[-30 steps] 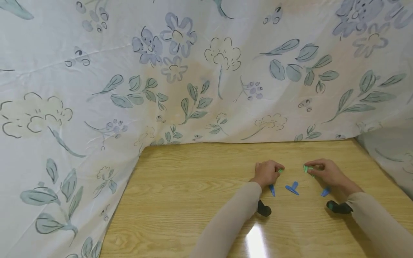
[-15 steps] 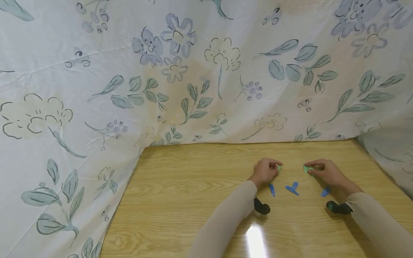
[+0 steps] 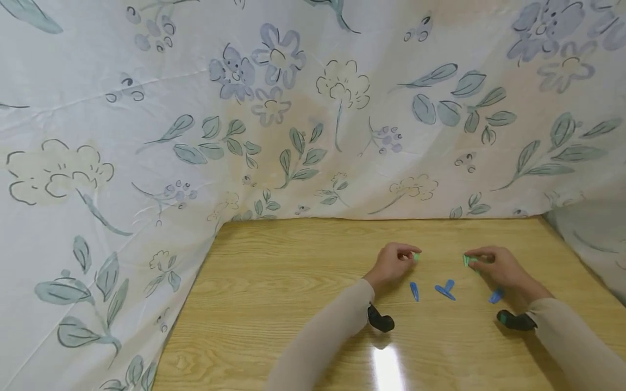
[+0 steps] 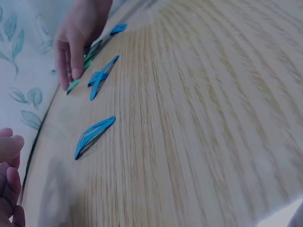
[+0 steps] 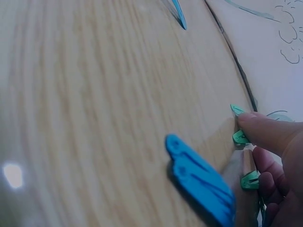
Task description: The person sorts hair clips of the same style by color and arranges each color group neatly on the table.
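Note:
In the head view, my left hand (image 3: pixel 391 262) pinches a small green hair clip (image 3: pixel 416 256) between thumb and fingers, above the back of the table. My right hand (image 3: pixel 499 266) is further right, its thumb and fingers pinching a green hair clip (image 3: pixel 466 260). The right wrist view shows the thumb on a green clip (image 5: pixel 240 137), with another green clip (image 5: pixel 250 180) under the curled fingers. Closer to the person lie a single blue hair clip (image 3: pixel 414 291), two crossed blue clips (image 3: pixel 445 289) and a blue clip (image 3: pixel 496 295) beside the right wrist.
A wood-grain table (image 3: pixel 274 304) spreads under both hands. Floral cloth (image 3: pixel 303 136) hangs along its back and left edges. Black wrist-worn devices (image 3: pixel 380 319) stick out below both sleeves, and a light glares off the table (image 3: pixel 388 369) near the front.
My left hand has moved left, away from the right hand, with the green hair clip in its fingertips. The right hand stays nearly in place; the head view has shifted slightly.

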Demonstrator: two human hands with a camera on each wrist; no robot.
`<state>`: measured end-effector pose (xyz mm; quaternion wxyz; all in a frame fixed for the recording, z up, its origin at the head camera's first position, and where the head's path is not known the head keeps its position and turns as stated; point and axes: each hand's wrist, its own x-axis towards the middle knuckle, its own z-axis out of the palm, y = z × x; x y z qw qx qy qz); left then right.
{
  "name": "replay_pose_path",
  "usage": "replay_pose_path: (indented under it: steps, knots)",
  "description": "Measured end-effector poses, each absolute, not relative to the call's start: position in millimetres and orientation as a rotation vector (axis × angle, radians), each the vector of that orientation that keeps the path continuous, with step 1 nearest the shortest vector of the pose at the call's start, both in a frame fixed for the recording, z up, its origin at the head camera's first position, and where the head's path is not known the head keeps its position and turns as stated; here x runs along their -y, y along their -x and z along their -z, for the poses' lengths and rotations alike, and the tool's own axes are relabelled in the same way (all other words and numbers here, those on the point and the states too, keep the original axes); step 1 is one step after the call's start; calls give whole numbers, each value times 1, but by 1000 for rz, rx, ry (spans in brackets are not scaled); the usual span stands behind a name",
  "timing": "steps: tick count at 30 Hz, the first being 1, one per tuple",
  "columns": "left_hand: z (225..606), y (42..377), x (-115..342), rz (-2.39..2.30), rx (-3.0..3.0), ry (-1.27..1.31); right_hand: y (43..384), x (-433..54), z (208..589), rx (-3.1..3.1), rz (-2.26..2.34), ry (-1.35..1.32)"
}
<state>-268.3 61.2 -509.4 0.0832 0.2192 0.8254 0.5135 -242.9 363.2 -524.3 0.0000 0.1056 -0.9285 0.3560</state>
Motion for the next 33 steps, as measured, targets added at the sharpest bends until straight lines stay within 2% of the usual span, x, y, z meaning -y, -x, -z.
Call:
replay_pose_path:
  steps: [10, 33]
  knots:
    - [502, 263, -40, -1574, -2407, -761, 242, -363, 526, 2931, -1122, -297]
    - [491, 251, 2, -1578, -2406, -731, 239, -360, 524, 2912, -1103, -287]
